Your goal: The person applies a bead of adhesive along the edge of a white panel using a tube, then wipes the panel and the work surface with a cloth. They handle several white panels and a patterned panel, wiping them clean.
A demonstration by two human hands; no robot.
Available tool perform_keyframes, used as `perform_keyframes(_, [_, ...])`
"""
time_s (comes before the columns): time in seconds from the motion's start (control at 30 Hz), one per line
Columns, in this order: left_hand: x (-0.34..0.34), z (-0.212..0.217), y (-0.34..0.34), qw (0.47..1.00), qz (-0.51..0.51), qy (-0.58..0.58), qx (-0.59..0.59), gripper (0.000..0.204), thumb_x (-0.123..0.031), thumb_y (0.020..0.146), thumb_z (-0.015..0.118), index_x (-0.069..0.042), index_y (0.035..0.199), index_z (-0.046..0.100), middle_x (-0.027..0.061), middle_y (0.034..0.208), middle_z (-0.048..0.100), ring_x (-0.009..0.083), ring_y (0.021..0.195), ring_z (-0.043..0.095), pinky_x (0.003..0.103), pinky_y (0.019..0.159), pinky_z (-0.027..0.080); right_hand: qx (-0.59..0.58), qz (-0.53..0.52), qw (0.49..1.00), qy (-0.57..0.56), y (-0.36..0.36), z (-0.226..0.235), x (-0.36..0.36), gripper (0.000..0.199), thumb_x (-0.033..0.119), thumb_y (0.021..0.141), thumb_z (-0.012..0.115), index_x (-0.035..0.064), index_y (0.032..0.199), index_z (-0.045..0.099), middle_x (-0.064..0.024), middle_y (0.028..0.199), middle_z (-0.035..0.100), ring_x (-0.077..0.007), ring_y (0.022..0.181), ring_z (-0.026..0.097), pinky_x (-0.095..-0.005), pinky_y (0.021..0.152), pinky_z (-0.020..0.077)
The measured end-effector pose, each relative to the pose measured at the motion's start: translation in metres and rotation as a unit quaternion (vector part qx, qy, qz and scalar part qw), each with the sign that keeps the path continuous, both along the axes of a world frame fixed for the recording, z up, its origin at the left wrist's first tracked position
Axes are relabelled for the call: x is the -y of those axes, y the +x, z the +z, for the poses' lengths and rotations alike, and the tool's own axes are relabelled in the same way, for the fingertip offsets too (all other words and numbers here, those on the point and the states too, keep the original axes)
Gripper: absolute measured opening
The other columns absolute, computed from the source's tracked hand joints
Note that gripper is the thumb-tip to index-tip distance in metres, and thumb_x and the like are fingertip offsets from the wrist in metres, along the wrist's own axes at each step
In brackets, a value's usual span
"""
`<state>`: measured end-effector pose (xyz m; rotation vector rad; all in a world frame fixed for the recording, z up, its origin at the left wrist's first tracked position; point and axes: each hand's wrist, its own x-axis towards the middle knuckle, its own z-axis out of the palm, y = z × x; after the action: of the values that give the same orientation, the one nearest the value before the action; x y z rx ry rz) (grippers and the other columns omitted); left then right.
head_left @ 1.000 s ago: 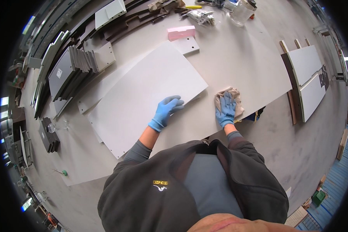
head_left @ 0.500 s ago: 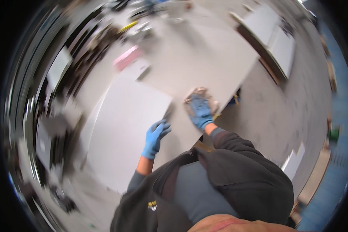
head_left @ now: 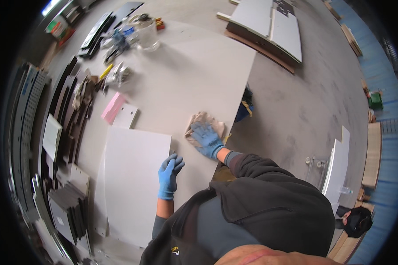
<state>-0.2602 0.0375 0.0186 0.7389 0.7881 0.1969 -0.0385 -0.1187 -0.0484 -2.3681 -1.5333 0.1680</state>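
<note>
My right hand (head_left: 206,139), in a blue glove, presses a crumpled beige cloth (head_left: 201,117) onto the light grey table (head_left: 192,66), near its right edge. The fingers lie across the cloth, which bunches out around them. My left hand (head_left: 168,176), also in a blue glove, is closed with bent fingers at the right edge of a large white panel (head_left: 135,176). A small dark tip shows by those fingers; what it belongs to is hidden. Beyond the panel lie a small white piece with holes (head_left: 126,115) and a pink block (head_left: 113,107).
On the far table stand a clear plastic jug (head_left: 147,37) and crumpled plastic bags (head_left: 119,74), with a yellow-handled tool (head_left: 106,71) near them. Dark boards (head_left: 68,210) are stacked at left. White panels (head_left: 261,20) lie off the table's far right. A person (head_left: 357,221) is at lower right.
The view has swung, shifting the table and both hands leftward in the picture. My right hand stays on the cloth, and my left hand stays by the panel's edge.
</note>
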Motion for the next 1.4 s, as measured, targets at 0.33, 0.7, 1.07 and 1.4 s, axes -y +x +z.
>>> perform_keyframes(0.33, [0.016,0.001,-0.002,0.999,-0.038,-0.029,-0.022,0.04,-0.014,0.107,0.056,0.01,0.138,0.054,0.0233,0.122,0.069,0.0314,0.104,0.073,0.042,0.098,0.06,0.013,0.007,1.0,0.014,0.0,0.001,0.005,0.064,0.041,0.094,0.064,0.0076,0.147,0.054,-0.016,0.166,0.038,-0.034,0.157,0.03,-0.0544,0.13,0.0136])
perform_keyframes(0.7, [0.016,0.0,0.0,0.999,-0.041,-0.025,-0.009,0.041,-0.015,0.106,0.056,0.01,0.139,0.054,0.0241,0.123,0.069,0.0324,0.105,0.073,0.042,0.098,0.061,-0.006,0.0,1.0,0.015,-0.001,0.006,0.005,0.064,0.039,0.094,0.064,0.0061,0.148,0.054,-0.0147,0.166,0.039,-0.032,0.158,0.028,-0.056,0.13,0.0118])
perform_keyframes(1.07, [0.019,0.0,-0.002,0.999,-0.041,-0.011,-0.032,0.042,-0.016,0.107,0.056,0.01,0.139,0.054,0.0241,0.123,0.068,0.0324,0.105,0.073,0.042,0.097,0.061,0.003,0.001,1.0,0.018,-0.001,0.004,0.006,0.066,0.04,0.094,0.064,0.007,0.149,0.052,-0.0148,0.167,0.036,-0.0316,0.159,0.026,-0.054,0.13,0.0108])
perform_keyframes(1.4, [0.034,0.01,0.003,0.998,-0.051,0.005,-0.032,0.04,-0.016,0.107,0.057,0.008,0.138,0.055,0.023,0.124,0.069,0.0314,0.104,0.073,0.041,0.096,0.061,-0.017,-0.003,0.999,0.042,0.0,0.0,0.011,0.067,0.04,0.095,0.063,0.0061,0.151,0.05,-0.0153,0.168,0.035,-0.0327,0.159,0.025,-0.054,0.13,0.0115])
